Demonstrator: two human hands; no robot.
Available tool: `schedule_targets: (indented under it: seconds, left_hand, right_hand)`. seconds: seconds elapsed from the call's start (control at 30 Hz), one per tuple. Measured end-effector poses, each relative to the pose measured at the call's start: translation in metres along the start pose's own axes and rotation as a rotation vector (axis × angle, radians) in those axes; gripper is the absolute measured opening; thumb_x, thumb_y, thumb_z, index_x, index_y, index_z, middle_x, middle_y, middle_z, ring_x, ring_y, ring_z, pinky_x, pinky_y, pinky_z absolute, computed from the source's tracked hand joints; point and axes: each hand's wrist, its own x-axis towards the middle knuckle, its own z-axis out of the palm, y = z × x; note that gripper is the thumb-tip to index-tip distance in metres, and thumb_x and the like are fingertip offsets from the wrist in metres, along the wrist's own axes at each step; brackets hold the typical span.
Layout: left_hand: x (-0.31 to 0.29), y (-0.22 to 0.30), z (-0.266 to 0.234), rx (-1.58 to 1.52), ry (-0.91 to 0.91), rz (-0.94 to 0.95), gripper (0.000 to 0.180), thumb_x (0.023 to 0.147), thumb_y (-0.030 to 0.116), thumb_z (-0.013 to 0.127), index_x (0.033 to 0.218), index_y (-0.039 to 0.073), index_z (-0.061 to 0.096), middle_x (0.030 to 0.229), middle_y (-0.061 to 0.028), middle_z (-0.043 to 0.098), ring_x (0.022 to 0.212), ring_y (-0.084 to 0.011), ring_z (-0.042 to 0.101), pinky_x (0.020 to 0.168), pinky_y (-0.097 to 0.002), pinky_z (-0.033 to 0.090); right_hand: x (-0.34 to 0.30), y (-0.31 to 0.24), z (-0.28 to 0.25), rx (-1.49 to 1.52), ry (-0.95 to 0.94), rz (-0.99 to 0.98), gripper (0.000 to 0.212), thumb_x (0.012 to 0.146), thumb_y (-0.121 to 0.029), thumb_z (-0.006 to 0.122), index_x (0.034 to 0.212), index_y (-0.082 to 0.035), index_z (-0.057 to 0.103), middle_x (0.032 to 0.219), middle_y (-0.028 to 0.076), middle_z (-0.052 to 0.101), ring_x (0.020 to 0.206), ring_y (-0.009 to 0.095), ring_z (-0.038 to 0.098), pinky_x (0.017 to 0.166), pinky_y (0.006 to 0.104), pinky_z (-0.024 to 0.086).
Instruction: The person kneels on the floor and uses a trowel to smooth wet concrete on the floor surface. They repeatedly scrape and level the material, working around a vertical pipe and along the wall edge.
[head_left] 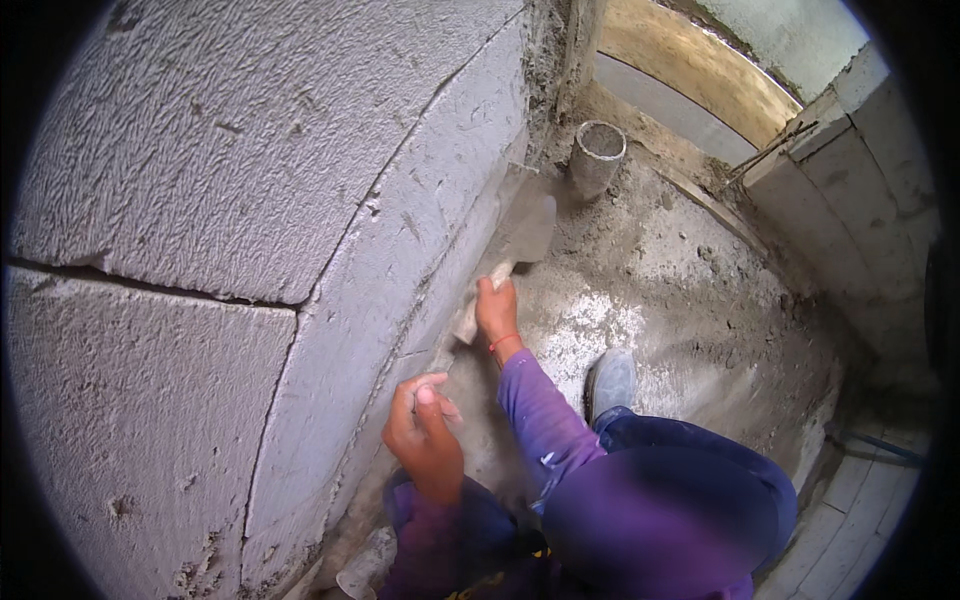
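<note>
In my right hand (497, 312) is a trowel, gripped by its pale handle, with the grey blade (527, 230) pointing away from me along the foot of the block wall (390, 270). The blade lies low beside the joint between wall and floor; whether it touches either is unclear. A red band circles my right wrist. Nearer to me, my left hand (425, 440) is held by the wall's lower edge, fingers loosely bent and the thumb apart from the palm. Nothing shows in it.
An upright pipe stub (598, 155) rises from the floor past the trowel. Loose mortar crumbs and a thin board (712, 208) lie to its right. Another block wall (850, 190) stands at the right. My shoe (612, 383) rests on the dusty floor (680, 300). A pale round object (368, 565) is at the lower left.
</note>
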Motion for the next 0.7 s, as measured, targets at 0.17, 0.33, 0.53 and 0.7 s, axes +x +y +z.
schedule_targets:
  seconds: [0.17, 0.33, 0.53, 0.7]
  left_hand:
    - [0.008, -0.002, -0.017, 0.050, 0.040, 0.014, 0.036, 0.107, 0.020, 0.042, 0.100, -0.004, 0.068, 0.067, -0.0054, 0.057, 0.062, -0.0128, 0.055, 0.061, -0.0284, 0.046]
    - [0.006, -0.010, 0.001, -0.008, -0.009, 0.015, 0.039, 0.108, 0.022, 0.041, 0.099, -0.005, 0.067, 0.067, -0.0053, 0.057, 0.061, -0.0135, 0.055, 0.061, -0.0287, 0.046]
    - [0.006, -0.008, 0.007, 0.000, -0.008, -0.009, 0.040, 0.109, 0.022, 0.040, 0.099, -0.006, 0.067, 0.067, -0.0059, 0.057, 0.061, -0.0137, 0.055, 0.060, -0.0291, 0.046]
    - [0.012, -0.013, -0.016, 0.000, 0.026, -0.006, 0.041, 0.110, 0.022, 0.039, 0.100, -0.006, 0.067, 0.067, -0.0062, 0.056, 0.061, -0.0136, 0.054, 0.059, -0.0286, 0.046]
  right_hand:
    - [-0.016, -0.010, -0.002, 0.020, -0.003, 0.020, 0.037, 0.100, -0.029, 0.060, 0.107, 0.008, 0.061, 0.094, 0.022, 0.068, 0.090, 0.030, 0.065, 0.082, 0.0447, 0.050]
    - [-0.002, 0.001, -0.021, -0.024, -0.255, 0.084, 0.029, 0.100, -0.024, 0.059, 0.103, 0.004, 0.060, 0.085, 0.016, 0.067, 0.083, 0.028, 0.065, 0.079, 0.0449, 0.050]
    - [-0.012, -0.002, -0.025, 0.072, 0.053, -0.067, 0.026, 0.100, -0.023, 0.058, 0.100, 0.003, 0.061, 0.084, 0.011, 0.065, 0.075, 0.025, 0.066, 0.070, 0.0408, 0.051]
    - [-0.036, -0.034, -0.009, 0.281, -0.193, 0.217, 0.030, 0.099, -0.025, 0.059, 0.098, 0.005, 0.063, 0.082, 0.013, 0.065, 0.077, 0.027, 0.066, 0.071, 0.0428, 0.051]
